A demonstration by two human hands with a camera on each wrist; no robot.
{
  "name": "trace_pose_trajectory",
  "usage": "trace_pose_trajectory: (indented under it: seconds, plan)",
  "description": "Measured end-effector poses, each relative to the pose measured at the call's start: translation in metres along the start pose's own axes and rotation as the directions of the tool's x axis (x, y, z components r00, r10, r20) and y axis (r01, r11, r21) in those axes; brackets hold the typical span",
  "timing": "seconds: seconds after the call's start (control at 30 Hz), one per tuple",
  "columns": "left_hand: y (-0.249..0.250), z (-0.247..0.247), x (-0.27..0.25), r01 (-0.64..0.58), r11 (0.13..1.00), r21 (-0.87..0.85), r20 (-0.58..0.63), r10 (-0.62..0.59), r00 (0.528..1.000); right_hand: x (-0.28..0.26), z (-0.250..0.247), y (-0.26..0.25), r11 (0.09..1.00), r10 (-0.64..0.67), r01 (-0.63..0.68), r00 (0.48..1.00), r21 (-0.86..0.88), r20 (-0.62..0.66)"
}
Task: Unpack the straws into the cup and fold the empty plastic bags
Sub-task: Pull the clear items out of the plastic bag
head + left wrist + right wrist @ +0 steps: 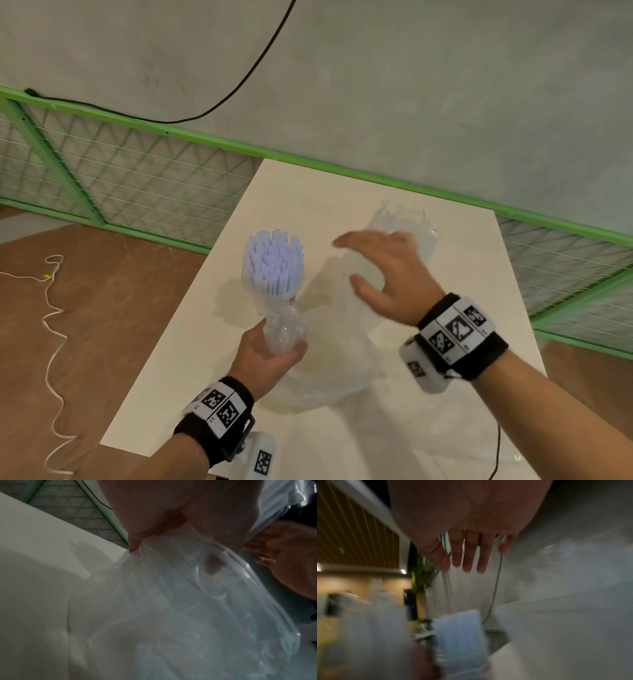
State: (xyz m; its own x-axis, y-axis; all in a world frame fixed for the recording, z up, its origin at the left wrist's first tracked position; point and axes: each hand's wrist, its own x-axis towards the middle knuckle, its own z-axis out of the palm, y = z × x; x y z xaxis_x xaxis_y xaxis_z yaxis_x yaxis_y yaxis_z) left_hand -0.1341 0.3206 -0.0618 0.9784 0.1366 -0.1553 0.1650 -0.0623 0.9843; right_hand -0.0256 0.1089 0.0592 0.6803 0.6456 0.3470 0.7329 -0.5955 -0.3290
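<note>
A bundle of pale blue straws point(273, 265) stands upright over the table's left side, fanned at the top; it shows blurred in the right wrist view as straws point(458, 635). Whether a clear cup surrounds them I cannot tell. Just below them my left hand point(284, 346) grips the bunched neck of a clear plastic bag point(322, 377), which hangs down to the table and fills the left wrist view as the bag point(188, 601). My right hand point(359, 263) hovers with fingers point(467, 555) straight and spread over a whitish pack in plastic point(366, 274), holding nothing.
The white table point(445, 428) is narrow, with wooden floor off its left edge. Crumpled clear plastic point(400, 219) lies at the far side, by a green mesh fence point(137, 178). A black cable point(496, 452) hangs at the near right; a white cord point(51, 342) trails on the floor.
</note>
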Motion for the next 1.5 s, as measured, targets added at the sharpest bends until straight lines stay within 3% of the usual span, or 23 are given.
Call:
trace_pose_trajectory:
  seconds: [0.1, 0.17, 0.27, 0.37, 0.6, 0.9, 1.1, 1.2, 1.4, 1.5]
  plan:
    - [0.008, 0.004, 0.003, -0.046, 0.999, -0.003, 0.088, 0.046, 0.995, -0.005, 0.013, -0.040, 0.938, -0.058, -0.033, 0.966, 0.344, 0.252]
    - [0.014, 0.007, 0.004, -0.057, 0.998, 0.008, 0.151, 0.055, 0.987, -0.011, 0.028, -0.049, 0.907, -0.043, -0.107, 0.939, 0.408, 0.343]
    - [0.018, 0.008, 0.006, -0.044, 0.998, 0.033, 0.211, 0.036, 0.977, -0.019, 0.046, -0.049, 0.892, 0.014, -0.131, 0.965, 0.433, 0.263]
    - [0.019, 0.008, 0.007, 0.003, 1.000, 0.019, 0.195, -0.006, 0.981, -0.026, 0.058, -0.046, 0.873, 0.084, -0.149, 0.984, 0.465, 0.159]
    - [0.021, 0.009, 0.006, 0.011, 0.999, 0.039, 0.183, -0.018, 0.983, -0.035, 0.075, -0.047, 0.885, 0.175, -0.135, 0.983, 0.445, -0.048]
    - [0.016, 0.009, 0.005, 0.044, 0.999, 0.012, 0.063, -0.045, 0.997, -0.034, 0.070, -0.048, 0.904, 0.211, -0.216, 0.976, 0.369, 0.053]
    - [0.015, 0.009, 0.006, -0.041, 0.998, 0.041, 0.037, 0.040, 0.999, -0.046, 0.081, -0.052, 0.871, 0.397, -0.357, 0.916, 0.339, -0.055]
    - [0.014, 0.013, 0.006, -0.047, 0.999, 0.021, 0.000, 0.047, 0.999, -0.050, 0.086, -0.056, 0.889, 0.402, -0.369, 0.912, 0.271, -0.080]
    - [0.014, 0.017, 0.007, -0.061, 0.997, 0.036, -0.019, 0.062, 0.998, -0.045, 0.077, -0.054, 0.905, 0.414, -0.420, 0.906, 0.066, 0.089]
    - [0.016, 0.017, 0.006, -0.076, 0.997, 0.033, -0.009, 0.076, 0.997, -0.044, 0.068, -0.051, 0.892, 0.424, -0.439, 0.895, 0.111, 0.136]
